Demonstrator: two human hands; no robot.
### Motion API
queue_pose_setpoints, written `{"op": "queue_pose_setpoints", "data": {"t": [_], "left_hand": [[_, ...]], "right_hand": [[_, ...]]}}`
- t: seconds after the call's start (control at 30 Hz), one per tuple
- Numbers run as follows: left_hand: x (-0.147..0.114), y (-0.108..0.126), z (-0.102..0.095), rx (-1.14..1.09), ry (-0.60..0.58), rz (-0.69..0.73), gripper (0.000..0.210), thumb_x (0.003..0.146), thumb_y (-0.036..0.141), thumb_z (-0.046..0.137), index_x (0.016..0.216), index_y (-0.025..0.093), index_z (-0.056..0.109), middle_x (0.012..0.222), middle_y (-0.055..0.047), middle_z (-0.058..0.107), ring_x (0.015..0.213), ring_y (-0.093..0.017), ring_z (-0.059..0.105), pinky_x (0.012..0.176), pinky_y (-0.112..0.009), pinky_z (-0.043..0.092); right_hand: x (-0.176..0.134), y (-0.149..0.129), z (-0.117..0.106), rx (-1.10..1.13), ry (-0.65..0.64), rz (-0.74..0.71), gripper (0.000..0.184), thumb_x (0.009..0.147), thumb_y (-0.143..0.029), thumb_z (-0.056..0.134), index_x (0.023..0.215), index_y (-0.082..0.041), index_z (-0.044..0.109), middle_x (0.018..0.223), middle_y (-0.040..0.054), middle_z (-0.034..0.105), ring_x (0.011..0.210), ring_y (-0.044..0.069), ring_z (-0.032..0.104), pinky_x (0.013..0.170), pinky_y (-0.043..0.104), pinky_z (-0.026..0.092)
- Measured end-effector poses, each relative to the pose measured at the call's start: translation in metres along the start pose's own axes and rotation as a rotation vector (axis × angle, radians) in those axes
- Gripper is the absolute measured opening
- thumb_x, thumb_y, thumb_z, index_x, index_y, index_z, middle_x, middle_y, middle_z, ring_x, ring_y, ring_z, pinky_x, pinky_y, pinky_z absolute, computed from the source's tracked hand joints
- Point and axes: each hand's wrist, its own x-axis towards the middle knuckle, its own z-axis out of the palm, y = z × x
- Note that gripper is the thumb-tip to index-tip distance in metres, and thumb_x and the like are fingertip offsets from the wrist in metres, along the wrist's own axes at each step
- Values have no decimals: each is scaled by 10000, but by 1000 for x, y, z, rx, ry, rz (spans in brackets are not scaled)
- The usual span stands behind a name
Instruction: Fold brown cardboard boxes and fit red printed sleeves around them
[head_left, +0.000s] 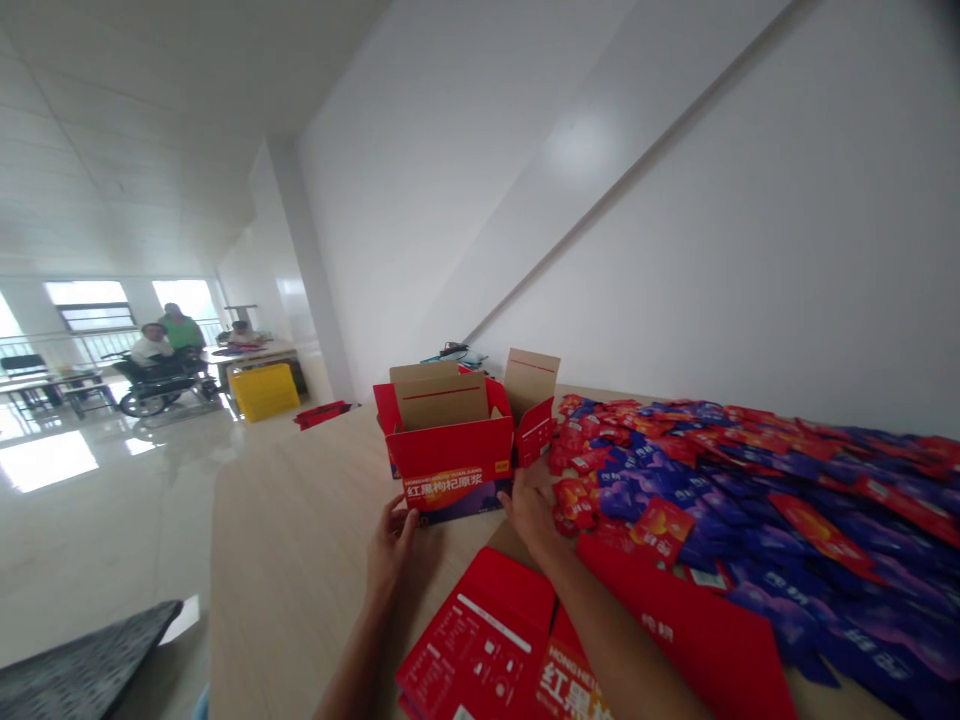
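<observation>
The open red carton [450, 455] stands at twelve o'clock on the wooden table [285, 560], long axis crosswise, left hand [390, 545] and right hand [531, 512] grasping its near corners equally close.

Glossy red cardboard box [450, 455], matt wood-look table [285, 560], shiny foil sachets [750, 490].

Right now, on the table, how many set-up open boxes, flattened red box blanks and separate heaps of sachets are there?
Open red box, a hand at each lower corner: 1
Flattened red box blanks: at least 2 in an overlapping stack, exact number unclear
Sachet heap: 1
Total: at least 4
</observation>
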Motion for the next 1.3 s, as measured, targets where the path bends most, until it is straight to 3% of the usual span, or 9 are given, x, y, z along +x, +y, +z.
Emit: {"op": "queue_pose_setpoints", "data": {"t": [0.2, 0.33, 0.43, 0.57, 0.67, 0.73, 0.9, 1.07, 1.3], "left_hand": [[2, -16, 8, -88, -6, -24, 892, 844, 676, 749, 1529, 173, 476, 1152, -152, 813, 1115, -321, 781, 1021, -498, 596], [-1, -16, 10, -106, -9, -28, 904, 856, 626, 746, 1561, 190, 384, 1190, -159, 802, 1123, -304, 776, 1028, -504, 591], [-6, -8, 11, -27, 14, 4, 826, 887, 596, 710, 1513, 194, 352, 1078, -113, 793, 1004, -276, 790, 916, -459, 626], [-14, 8, 12, 174, -6, 84, 489, 923, 590, 666, 1227, 217, 577, 930, -42, 711, 777, -236, 737, 681, -351, 587], [-19, 17, 12, 244, -91, 136, 349, 914, 565, 674, 912, 218, 714, 937, -66, 705, 760, -226, 700, 695, -344, 554], [-21, 20, 13, 286, -155, 158, 356, 926, 547, 653, 833, 219, 756, 941, -79, 716, 759, -224, 695, 709, -341, 548], [-26, 19, 18, 377, -295, 166, 381, 936, 541, 626, 877, 219, 819, 884, -87, 766, 732, -240, 697, 709, -350, 541], [-29, 19, 26, 474, -418, 226, 339, 910, 509, 660, 920, 238, 862, 959, -112, 790, 961, -301, 708, 945, -409, 525], [-29, 14, 26, 552, -447, 273, 393, 962, 504, 577, 957, 228, 857, 983, -136, 773, 975, -302, 701, 945, -414, 514]], "right_hand": [[8, -6, -2, -27, -82, -86, 507, 1170, -213, 537, 1616, -60, 351, 1281, 168, 706, 1216, 278, 667, 1093, 353, 425], [-8, -9, -13, -113, -125, -101, 589, 1158, -387, 564, 1592, -7, 444, 1536, 287, 485, 1360, 408, 533, 1143, 495, 409], [-37, -7, -20, -170, -193, -132, 761, 1123, -587, 566, 1551, 40, 509, 1579, 323, 408, 1403, 479, 458, 1197, 592, 346], [-82, 0, -20, -161, -273, -236, 858, 1112, -678, 502, 1656, -24, 388, 1659, 224, 340, 1529, 400, 308, 1286, 566, 235], [-103, 6, -14, -105, -258, -270, 780, 1121, -658, 501, 1650, -90, 437, 1664, 162, 363, 1555, 359, 264, 1309, 541, 198], [-110, 10, -9, -80, -246, -256, 741, 1124, -644, 517, 1646, -122, 459, 1679, 152, 336, 1572, 359, 225, 1311, 528, 196], [-123, 20, 0, -56, -219, -255, 685, 1130, -627, 525, 1655, -193, 461, 1723, 127, 229, 1597, 364, 149, 1308, 546, 195], [-147, 33, -6, -26, -231, -299, 690, 1128, -623, 513, 1667, -199, 440, 1731, 111, 200, 1603, 351, 130, 1318, 544, 171], [-164, 38, -18, 44, -254, -289, 673, 1127, -618, 564, 1663, -229, 447, 1736, 83, 184, 1610, 325, 106, 1328, 532, 151]]}}
